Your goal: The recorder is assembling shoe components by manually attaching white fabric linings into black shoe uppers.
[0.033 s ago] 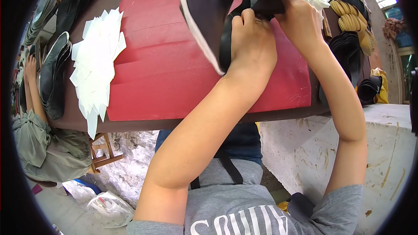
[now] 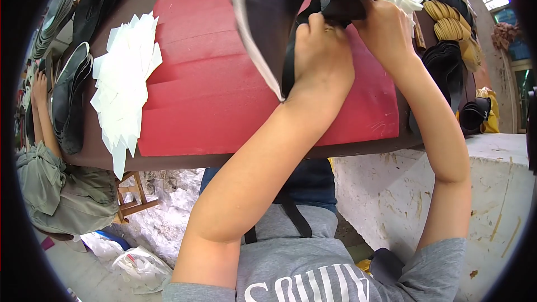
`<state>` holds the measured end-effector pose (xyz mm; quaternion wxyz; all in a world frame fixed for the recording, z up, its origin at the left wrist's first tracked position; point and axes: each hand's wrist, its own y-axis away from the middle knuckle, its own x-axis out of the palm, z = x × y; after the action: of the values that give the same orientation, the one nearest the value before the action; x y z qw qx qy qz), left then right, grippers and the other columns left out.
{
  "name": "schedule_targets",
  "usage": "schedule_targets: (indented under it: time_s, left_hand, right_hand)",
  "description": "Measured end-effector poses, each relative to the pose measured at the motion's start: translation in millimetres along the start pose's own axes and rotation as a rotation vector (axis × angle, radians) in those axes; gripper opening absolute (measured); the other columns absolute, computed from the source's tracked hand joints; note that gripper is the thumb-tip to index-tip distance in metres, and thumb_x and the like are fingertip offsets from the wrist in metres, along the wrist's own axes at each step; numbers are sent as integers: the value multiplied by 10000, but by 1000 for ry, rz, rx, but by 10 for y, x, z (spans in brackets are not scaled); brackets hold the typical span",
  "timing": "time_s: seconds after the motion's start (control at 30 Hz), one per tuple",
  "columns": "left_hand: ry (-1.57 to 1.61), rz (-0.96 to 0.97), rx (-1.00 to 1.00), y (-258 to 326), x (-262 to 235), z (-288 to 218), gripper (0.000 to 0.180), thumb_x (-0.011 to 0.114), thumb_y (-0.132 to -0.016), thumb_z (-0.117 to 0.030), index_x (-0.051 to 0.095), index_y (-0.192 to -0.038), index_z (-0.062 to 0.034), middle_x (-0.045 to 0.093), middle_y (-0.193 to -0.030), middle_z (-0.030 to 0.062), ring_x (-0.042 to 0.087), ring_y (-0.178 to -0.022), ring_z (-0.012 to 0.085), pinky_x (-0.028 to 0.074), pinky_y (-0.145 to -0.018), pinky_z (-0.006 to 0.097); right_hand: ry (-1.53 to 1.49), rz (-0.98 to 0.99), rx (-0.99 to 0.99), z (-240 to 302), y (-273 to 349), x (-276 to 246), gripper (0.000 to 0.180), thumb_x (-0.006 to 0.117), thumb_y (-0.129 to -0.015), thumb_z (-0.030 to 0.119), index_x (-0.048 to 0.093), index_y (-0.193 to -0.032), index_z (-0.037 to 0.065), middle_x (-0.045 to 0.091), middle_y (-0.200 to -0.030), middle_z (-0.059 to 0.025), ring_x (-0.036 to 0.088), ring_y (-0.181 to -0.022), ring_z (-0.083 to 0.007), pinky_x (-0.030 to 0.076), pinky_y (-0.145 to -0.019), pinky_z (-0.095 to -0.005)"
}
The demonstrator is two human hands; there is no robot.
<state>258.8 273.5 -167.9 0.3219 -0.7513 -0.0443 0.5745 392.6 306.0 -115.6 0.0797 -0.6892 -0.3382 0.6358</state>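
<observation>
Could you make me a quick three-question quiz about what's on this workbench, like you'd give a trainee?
1. True or false: the left hand and the right hand are both on the black shoe upper with its pale edge.
2. Which lies on the left part of the red mat? A) a pile of white flat pieces B) a pair of scissors C) a hammer
3. Fill in: the stack of soles at the far right of the table is tan over ____.

Key: 1 true. 2 A. 3 black.
</observation>
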Motion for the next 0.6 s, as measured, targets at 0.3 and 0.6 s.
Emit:
schedule_targets:
  time_s: [0.3,0.6]
  left_hand:
    - [-63,117,128,-353,-168,-53,222,578,-763,-92,670,-957,-36,675,-889,142,551,-836,256,410,-716,334]
    - [-451,-115,526,-520,-161,-218,85,615,-750,-77,681,-695,-78,666,-708,83,618,-636,216,475,-603,317]
  right_hand:
    - [-179,34,70,-120,-5,-251,197,702,-732,195,700,-831,25,661,-686,-146,588,-535,-347,479,-534,-406]
    - [-510,-37,498,-600,418,184,372,744,-715,289,653,-695,-71,633,-657,-187,548,-509,-350,475,-541,-395]
